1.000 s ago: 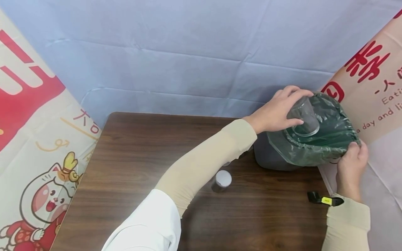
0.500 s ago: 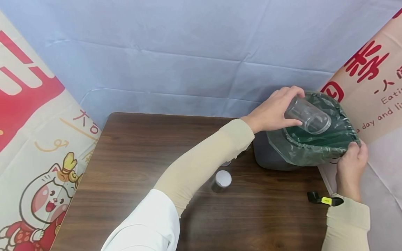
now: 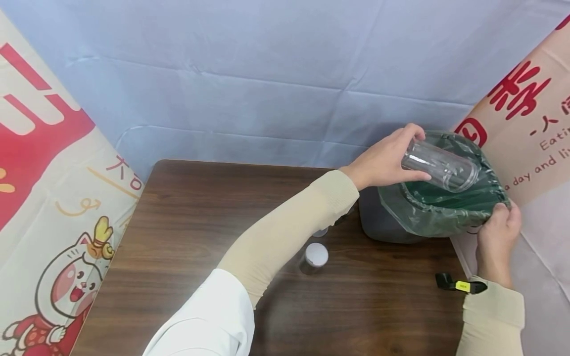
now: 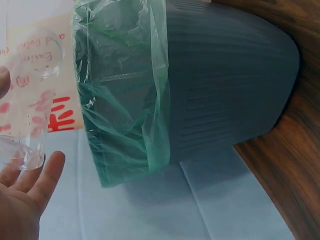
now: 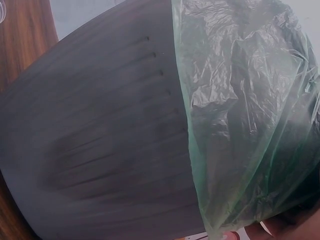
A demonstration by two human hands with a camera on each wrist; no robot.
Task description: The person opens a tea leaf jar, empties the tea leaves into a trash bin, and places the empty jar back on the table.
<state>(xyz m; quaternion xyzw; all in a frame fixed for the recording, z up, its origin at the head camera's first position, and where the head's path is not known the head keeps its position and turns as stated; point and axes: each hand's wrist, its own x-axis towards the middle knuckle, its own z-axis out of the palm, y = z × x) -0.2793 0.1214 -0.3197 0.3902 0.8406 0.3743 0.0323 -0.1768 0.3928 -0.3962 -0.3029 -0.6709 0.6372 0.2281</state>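
In the head view my left hand (image 3: 385, 158) holds a clear see-through jar (image 3: 438, 165) near one end, thumb on the near side and fingers on the far side. The jar lies tilted over the opening of a grey bin (image 3: 387, 222), its other end pointing right. A green plastic bag (image 3: 427, 220) lines the bin and folds down over its rim. My right hand (image 3: 498, 237) grips the bag-covered rim at the right. The left wrist view shows the jar (image 4: 30, 100) apart from the bag. Most right fingers are hidden below the rim.
A small jar with a white lid (image 3: 316, 255) stands on the brown wooden table (image 3: 213, 212). Behind it, another clear item (image 3: 320, 232) is partly hidden by my left sleeve. A black strap (image 3: 460, 284) is at my right wrist. Blue cloth (image 3: 249, 84) hangs behind the table.
The jar's free end has swung right and upward, from steeply downward to nearly level over the bin. My left hand has shifted slightly left. My right hand stays on the rim.
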